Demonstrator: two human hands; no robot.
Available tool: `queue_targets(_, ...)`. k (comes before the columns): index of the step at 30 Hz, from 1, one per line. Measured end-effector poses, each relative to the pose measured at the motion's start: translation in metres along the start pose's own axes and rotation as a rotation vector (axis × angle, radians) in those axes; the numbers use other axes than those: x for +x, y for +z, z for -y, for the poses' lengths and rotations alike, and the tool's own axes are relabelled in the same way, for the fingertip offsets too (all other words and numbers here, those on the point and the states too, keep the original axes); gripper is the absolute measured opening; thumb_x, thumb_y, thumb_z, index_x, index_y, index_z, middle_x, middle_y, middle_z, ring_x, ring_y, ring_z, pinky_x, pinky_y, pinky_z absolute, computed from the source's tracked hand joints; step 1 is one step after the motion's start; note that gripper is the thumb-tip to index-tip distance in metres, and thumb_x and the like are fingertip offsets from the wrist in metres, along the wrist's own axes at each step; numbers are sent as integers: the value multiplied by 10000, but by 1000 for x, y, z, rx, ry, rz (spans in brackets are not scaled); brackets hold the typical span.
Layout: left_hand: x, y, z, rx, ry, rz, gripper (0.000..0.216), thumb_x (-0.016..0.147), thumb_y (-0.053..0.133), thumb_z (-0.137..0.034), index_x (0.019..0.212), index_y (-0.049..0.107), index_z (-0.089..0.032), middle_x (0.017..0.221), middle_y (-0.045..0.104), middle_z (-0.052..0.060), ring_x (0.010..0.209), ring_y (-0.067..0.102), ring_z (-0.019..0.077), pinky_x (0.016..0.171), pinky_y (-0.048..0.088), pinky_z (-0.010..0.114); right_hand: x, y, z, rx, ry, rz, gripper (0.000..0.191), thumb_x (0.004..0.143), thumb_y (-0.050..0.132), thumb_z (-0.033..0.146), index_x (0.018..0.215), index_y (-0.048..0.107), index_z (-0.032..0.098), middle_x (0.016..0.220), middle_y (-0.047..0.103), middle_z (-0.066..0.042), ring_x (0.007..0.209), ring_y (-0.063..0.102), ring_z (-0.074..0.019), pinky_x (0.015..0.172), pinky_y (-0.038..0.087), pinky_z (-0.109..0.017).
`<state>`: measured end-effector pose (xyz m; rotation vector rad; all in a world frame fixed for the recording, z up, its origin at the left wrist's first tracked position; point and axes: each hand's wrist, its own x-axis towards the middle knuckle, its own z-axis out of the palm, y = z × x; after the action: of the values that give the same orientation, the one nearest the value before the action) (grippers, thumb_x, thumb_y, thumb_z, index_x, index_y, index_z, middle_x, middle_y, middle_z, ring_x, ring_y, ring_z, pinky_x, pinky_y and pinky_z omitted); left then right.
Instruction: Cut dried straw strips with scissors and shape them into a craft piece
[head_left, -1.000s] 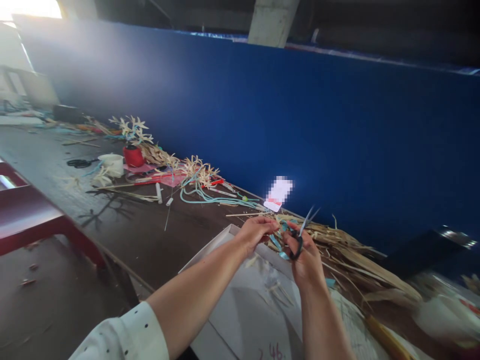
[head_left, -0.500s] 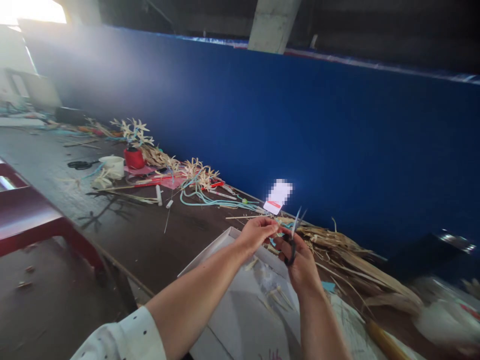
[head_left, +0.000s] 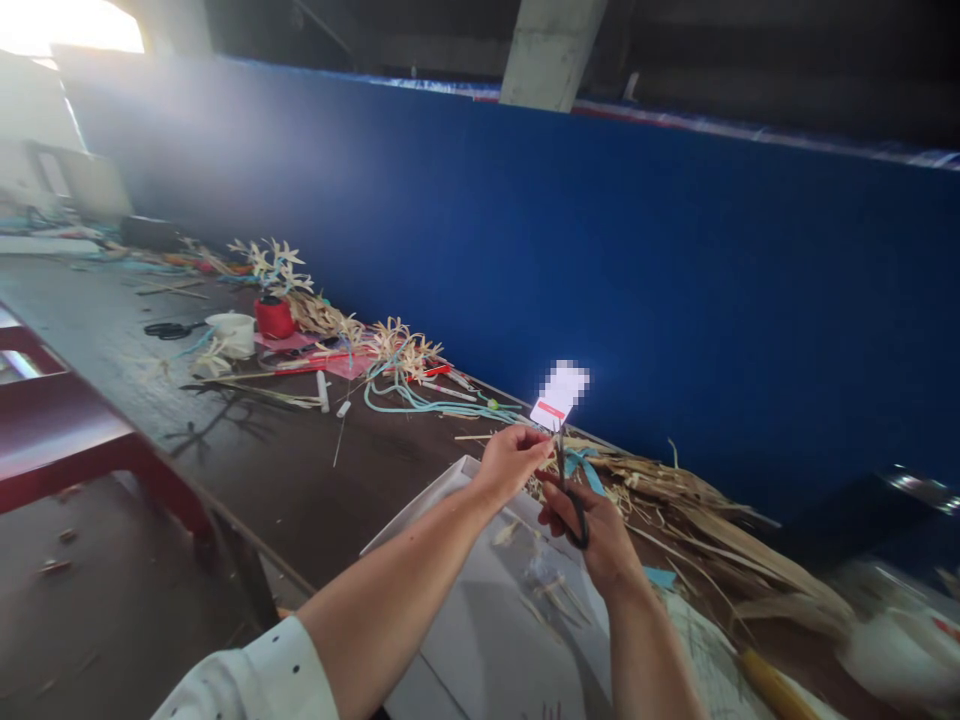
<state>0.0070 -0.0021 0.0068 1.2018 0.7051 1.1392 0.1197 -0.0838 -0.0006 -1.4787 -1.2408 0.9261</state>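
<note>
Behind everything a blue partition (head_left: 675,300) is stood along the far edge of a dark surface (head_left: 304,490); on the surface a shallow pale box (head_left: 510,650) is set under the forearms (head_left: 420,585), presumably so that scraps (head_left: 555,595) are caught; dried husks (head_left: 720,530) are heaped beside the partition, likely to be kept within reach; the right grip (head_left: 604,540) is curled around the scissors (head_left: 562,482), held upright, seemingly so that the blades can be steered precisely; the left grip (head_left: 510,460) is pressed together at its tips just beside the blades, and whether anything small is pinched there cannot be told; the scissors are seen to be slender, with black looped handles and narrow blades lying close together; a light-blue ribbon (head_left: 589,472) is left just beyond them
</note>
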Motion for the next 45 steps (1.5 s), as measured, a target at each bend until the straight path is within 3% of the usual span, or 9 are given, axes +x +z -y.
queue_targets(36, -2, 0, -1, -21, -46, 13, 213, 653, 644, -315, 730, 591, -124, 687, 614, 25, 572, 535, 90, 518, 408, 191, 0, 5, 0, 9, -74, -22, 496, 670, 661, 518, 1017, 677, 165, 550, 582, -19, 448, 473, -117, 430, 331, -236)
queue_targets(45, -4, 0, -2, 37, -36, 15, 217, 671, 631, -328, 742, 606, -123, 698, 618, 31, 578, 536, 90, 529, 398, 189, 2, 4, -1, -29, -90, -37, 429, 679, 673, 471, 993, 686, 179, 515, 561, -1, 430, 450, -105, 421, 334, -231)
